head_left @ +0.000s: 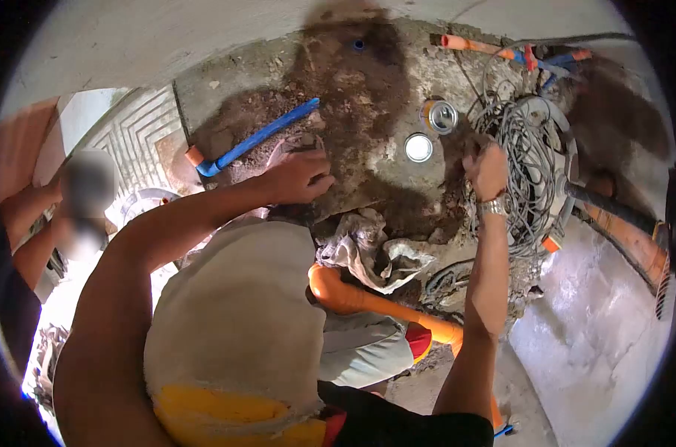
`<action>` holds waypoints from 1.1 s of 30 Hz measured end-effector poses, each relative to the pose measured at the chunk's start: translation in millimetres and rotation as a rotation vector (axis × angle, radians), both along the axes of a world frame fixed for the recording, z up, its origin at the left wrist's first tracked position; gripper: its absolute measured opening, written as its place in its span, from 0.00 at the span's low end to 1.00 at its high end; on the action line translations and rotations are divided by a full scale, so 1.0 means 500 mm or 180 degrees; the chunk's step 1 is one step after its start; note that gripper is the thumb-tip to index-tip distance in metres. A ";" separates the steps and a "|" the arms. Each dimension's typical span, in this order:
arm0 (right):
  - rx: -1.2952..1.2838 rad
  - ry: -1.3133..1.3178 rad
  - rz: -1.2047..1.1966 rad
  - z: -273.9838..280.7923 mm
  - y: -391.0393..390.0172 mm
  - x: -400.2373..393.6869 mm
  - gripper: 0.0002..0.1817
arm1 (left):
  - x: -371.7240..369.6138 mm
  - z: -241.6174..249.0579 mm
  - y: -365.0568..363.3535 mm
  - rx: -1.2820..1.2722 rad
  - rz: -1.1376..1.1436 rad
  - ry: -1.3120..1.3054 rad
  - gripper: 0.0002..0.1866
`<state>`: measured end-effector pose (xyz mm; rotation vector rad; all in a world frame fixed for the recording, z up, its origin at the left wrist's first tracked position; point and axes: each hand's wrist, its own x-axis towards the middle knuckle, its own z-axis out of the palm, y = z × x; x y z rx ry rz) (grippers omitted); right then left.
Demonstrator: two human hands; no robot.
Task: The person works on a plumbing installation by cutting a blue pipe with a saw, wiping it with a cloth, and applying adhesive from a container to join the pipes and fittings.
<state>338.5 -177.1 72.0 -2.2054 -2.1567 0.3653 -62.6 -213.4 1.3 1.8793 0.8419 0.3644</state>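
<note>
My left hand (302,177) is closed, its fingers curled, beside a pinkish cloth-like piece (297,145) on the dirt; whatever it may hold is hidden. To the right, my right hand (488,173), with a metal watch (493,206) on the wrist, is closed too, at the left edge of a tangled cable coil (528,156). What its fingers hold, if anything, I cannot make out. Between the hands stand a round tin (443,117) with an orange-yellow side and a bright round metal lid or tin (418,147). A blue pipe with an elbow (267,132) lies beyond my left hand.
Below the hands lie a crumpled dirty sack (371,249) and an orange pipe (375,304). Orange and blue pipes (502,51) lie at the far right, near the wall (166,45). Another person's arm (29,216) shows at the left edge.
</note>
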 end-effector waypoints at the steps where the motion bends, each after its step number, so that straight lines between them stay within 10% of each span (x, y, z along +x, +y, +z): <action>1: 0.0002 0.0003 0.0035 0.003 0.005 -0.003 0.14 | 0.001 -0.003 0.003 -0.0036 -0.0023 -0.0047 0.12; 16: 0.0336 0.0540 0.0372 -0.060 0.319 -0.253 0.10 | -0.002 -0.012 0.001 0.0010 -0.0029 -0.0107 0.11; 25: 0.0715 -0.0547 0.2408 -0.161 0.425 -0.271 0.09 | -0.006 -0.013 0.008 -0.0095 -0.0154 -0.0051 0.13; 33: 0.0243 -0.0415 0.1417 -0.057 0.299 -0.358 0.06 | -0.005 -0.017 0.006 -0.0061 -0.0126 -0.0027 0.14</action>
